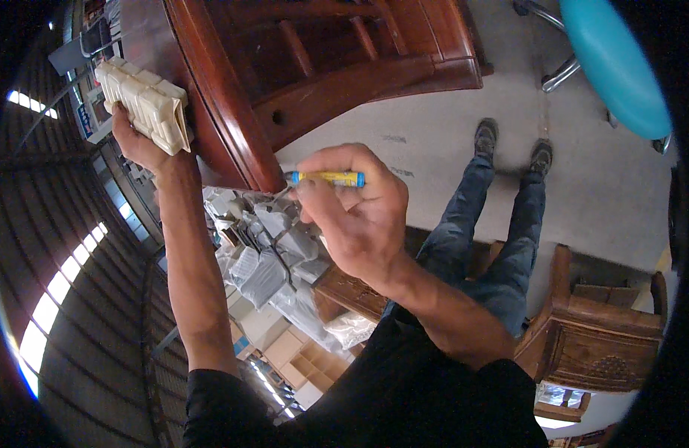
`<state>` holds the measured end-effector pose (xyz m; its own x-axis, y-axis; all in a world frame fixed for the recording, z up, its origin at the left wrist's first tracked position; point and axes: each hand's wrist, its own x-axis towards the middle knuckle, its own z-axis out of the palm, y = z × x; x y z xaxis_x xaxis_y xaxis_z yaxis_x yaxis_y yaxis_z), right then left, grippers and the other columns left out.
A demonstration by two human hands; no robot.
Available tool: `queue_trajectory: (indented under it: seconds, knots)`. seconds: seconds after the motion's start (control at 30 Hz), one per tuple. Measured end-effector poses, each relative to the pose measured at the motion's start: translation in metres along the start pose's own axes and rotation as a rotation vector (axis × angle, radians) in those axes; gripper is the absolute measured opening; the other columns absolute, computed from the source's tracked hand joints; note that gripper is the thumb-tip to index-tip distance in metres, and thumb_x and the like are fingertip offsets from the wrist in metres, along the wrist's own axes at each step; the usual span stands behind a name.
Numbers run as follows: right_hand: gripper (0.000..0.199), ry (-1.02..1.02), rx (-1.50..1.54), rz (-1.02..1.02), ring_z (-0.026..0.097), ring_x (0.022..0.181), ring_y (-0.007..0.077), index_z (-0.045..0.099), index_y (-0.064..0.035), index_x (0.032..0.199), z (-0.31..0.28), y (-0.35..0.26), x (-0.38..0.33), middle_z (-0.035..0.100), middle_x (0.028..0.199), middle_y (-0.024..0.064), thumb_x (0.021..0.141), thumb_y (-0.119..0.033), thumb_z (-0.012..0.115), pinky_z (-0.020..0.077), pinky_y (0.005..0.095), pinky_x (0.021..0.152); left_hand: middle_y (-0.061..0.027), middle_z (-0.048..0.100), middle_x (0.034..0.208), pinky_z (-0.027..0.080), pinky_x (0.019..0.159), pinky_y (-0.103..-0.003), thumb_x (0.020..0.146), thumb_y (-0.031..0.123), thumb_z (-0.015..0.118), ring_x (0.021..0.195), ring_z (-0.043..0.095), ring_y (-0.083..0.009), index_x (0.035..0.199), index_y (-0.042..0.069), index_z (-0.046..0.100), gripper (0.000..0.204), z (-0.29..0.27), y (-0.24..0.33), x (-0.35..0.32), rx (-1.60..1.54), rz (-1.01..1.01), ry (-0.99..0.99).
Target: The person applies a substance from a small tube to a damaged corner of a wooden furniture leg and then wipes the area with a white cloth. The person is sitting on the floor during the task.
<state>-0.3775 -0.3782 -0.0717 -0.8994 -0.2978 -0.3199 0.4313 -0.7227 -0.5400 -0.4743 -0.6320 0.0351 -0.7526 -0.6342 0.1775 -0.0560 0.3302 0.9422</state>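
My left hand (139, 145) is raised at the upper left, its fingers closed around a cream moulded plastic pack (144, 104) with rounded bulges in rows. Pinched in my right hand (359, 213) is a short yellow stick with blue ends (331, 178), like a crayon or marker. One end of it points at the rounded corner of a polished red-brown wooden piece of furniture (225, 97). I cannot tell whether the tip touches the wood. A thin light sliver shows by my right fingertips, too small to name.
A turquoise padded seat (621, 63) on chrome legs stands at the upper right. Carved wooden furniture (602, 336) is at the lower right. Grey wrapped bundles (262, 276) are piled beyond the furniture's corner. Pale open shelving (314, 366) shows lower down.
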Motion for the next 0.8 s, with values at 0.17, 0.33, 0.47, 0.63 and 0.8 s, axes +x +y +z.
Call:
queue_trajectory:
  seconds: [0.17, 0.33, 0.47, 0.63, 0.8]
  knots:
    - [0.013, 0.001, 0.079, 0.012, 0.071, 0.076, 0.0149, 0.061, 0.0037, 0.103, 0.001, 0.000, 0.004, 0.067, 0.088, 0.0106, 0.092, -0.002, 0.064, 0.0570, 0.0239, 0.061, -0.0138, 0.066, 0.113, 0.053, 0.090, -0.043, 0.100, 0.034, 0.043, 0.101, 0.066, -0.0295, 0.129, 0.002, 0.054, 0.045, 0.001, -0.001, 0.001, 0.070, 0.005, 0.040]
    - [0.012, -0.007, 0.085, 0.039, 0.070, 0.076, 0.0147, 0.061, 0.0039, 0.103, 0.001, -0.001, 0.003, 0.067, 0.089, 0.0113, 0.092, -0.002, 0.063, 0.0563, 0.0239, 0.060, -0.0139, 0.065, 0.114, 0.053, 0.091, -0.044, 0.100, 0.034, 0.042, 0.102, 0.066, -0.0300, 0.130, 0.002, 0.053, 0.045, -0.001, 0.000, 0.001, 0.056, 0.010, -0.009]
    - [0.012, -0.003, 0.096, 0.086, 0.070, 0.075, 0.0145, 0.060, 0.0041, 0.103, 0.000, 0.005, -0.005, 0.067, 0.088, 0.0112, 0.092, -0.001, 0.062, 0.0556, 0.0239, 0.061, -0.0136, 0.065, 0.115, 0.053, 0.091, -0.044, 0.100, 0.034, 0.042, 0.102, 0.066, -0.0299, 0.130, 0.002, 0.053, 0.045, 0.003, 0.000, -0.001, -0.024, -0.036, -0.001]
    - [0.013, 0.010, 0.083, 0.069, 0.068, 0.077, 0.0138, 0.061, 0.0035, 0.103, 0.000, -0.002, -0.002, 0.067, 0.091, 0.0105, 0.091, -0.001, 0.063, 0.0557, 0.0261, 0.066, -0.0132, 0.065, 0.115, 0.053, 0.091, -0.043, 0.099, 0.035, 0.044, 0.102, 0.065, -0.0289, 0.131, 0.003, 0.054, 0.046, -0.005, 0.001, 0.003, 0.002, -0.010, -0.022]
    - [0.013, -0.015, 0.118, 0.095, 0.071, 0.076, 0.0164, 0.061, 0.0047, 0.103, 0.001, -0.004, -0.004, 0.065, 0.093, 0.0116, 0.091, 0.001, 0.062, 0.0569, 0.0250, 0.064, -0.0129, 0.065, 0.115, 0.053, 0.091, -0.042, 0.099, 0.035, 0.045, 0.102, 0.065, -0.0284, 0.130, 0.003, 0.054, 0.046, -0.001, 0.002, 0.001, 0.054, 0.029, 0.021]
